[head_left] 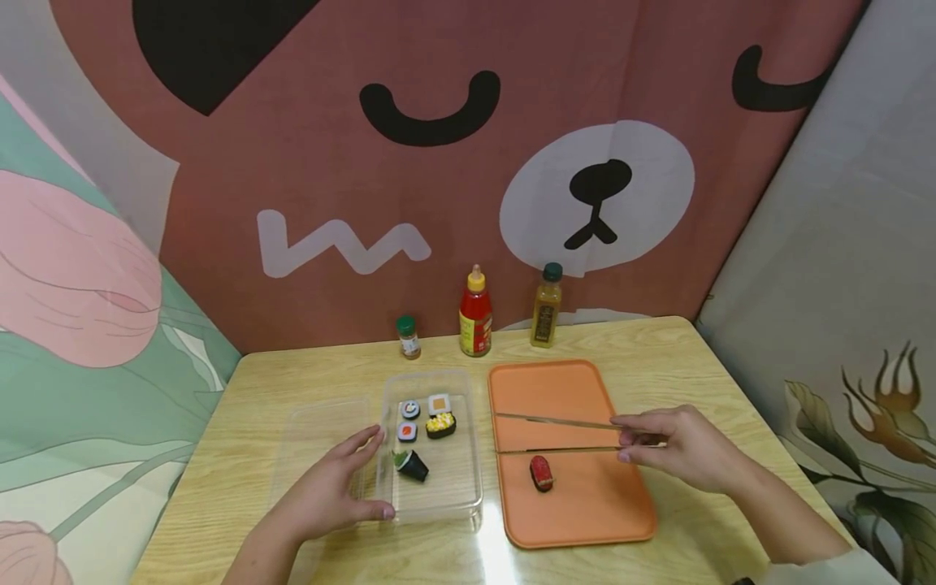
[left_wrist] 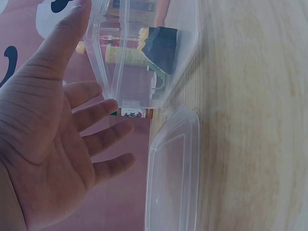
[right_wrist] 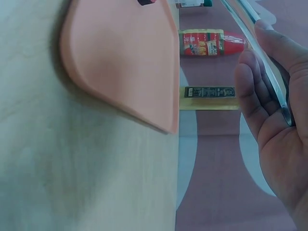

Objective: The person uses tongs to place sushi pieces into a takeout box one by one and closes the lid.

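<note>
My right hand [head_left: 680,447] holds a pair of long metal tongs [head_left: 566,421] over the orange tray [head_left: 578,520], their two arms spread apart. Just below the nearer arm, a red-topped sushi piece [head_left: 541,473] lies on the tray. At the left side of a clear plastic box [head_left: 439,513] is my left hand [head_left: 329,491], fingers loosely spread along its wall. Inside the box are two small rolls [head_left: 408,431], a white piece with an orange square [head_left: 439,404], a yellow-topped piece [head_left: 441,425] and a dark cone-shaped hand roll [head_left: 413,465].
A clear lid [left_wrist: 173,168] lies on the table left of the box, partly behind my left hand. Along the back stand a small green-capped jar [head_left: 409,338], a red sauce bottle [head_left: 476,315] and a green-capped oil bottle [head_left: 546,307]. A printed cloth [head_left: 329,179] hangs behind the table.
</note>
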`<state>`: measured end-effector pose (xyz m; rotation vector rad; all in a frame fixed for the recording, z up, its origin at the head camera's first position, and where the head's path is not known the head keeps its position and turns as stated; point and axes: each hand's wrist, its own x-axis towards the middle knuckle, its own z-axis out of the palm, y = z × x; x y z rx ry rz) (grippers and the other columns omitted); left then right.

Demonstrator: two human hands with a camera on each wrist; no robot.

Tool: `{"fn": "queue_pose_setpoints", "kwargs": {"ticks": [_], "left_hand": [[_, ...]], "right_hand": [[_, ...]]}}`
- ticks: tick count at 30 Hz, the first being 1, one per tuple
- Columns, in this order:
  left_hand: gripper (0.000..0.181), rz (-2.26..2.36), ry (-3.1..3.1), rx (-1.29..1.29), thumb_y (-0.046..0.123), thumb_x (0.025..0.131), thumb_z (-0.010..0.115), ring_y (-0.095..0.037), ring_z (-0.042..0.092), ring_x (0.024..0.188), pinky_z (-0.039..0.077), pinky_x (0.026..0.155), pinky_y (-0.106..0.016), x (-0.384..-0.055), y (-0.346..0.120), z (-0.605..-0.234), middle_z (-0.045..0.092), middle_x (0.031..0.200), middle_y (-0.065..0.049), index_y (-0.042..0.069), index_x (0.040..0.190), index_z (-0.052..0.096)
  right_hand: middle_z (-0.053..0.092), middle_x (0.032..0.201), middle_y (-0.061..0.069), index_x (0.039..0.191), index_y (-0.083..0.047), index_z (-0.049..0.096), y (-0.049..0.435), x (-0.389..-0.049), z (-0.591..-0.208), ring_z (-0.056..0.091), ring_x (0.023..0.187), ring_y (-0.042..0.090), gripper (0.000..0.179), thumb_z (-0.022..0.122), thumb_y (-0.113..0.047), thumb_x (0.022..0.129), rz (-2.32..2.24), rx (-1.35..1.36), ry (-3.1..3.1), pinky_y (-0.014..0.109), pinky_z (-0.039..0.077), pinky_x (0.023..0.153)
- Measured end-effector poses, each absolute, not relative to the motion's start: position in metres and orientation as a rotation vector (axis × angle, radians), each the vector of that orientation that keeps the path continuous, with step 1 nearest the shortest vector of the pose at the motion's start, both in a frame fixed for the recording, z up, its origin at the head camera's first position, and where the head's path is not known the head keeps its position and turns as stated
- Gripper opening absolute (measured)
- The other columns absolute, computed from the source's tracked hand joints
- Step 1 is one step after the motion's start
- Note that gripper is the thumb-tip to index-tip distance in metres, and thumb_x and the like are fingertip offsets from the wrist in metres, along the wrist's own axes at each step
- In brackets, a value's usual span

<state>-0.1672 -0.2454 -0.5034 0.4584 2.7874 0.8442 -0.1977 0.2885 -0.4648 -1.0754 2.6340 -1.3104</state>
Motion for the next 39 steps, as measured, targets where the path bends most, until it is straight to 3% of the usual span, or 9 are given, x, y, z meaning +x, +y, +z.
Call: {"fn": "queue_pose_setpoints", "kwargs": {"ticks": [27, 39], "left_hand": [[0.113, 0.862, 2.779, 0.447, 0.06, 0.071, 0.09, -0.037, 0.033, 0.15, 0.037, 0.114, -0.06, -0.167, -0.245, -0.502, 0.033, 0.168, -0.003, 0.013, 0.161, 0.039], [0.114, 0.855, 2.787, 0.455, 0.06, 0.071, 0.09, -0.037, 0.034, 0.15, 0.038, 0.114, -0.059, -0.167, -0.246, -0.504, 0.032, 0.168, -0.004, 0.014, 0.161, 0.038]], "right_hand": [[0.074, 0.093, -0.012, 0.123, 0.004, 0.073, 0.317, -0.138, -0.501, 0.071, 0.081, 0.006, 0.038, 0.082, -0.007, 0.088, -1.322, -0.846, 2.758, 0.023, 0.06, 0.067], [0.076, 0.093, -0.006, 0.122, 0.011, 0.071, 0.329, -0.121, -0.514, 0.073, 0.082, 0.007, 0.04, 0.082, -0.007, 0.089, -1.349, -0.7, 2.735, 0.025, 0.06, 0.064]]}}
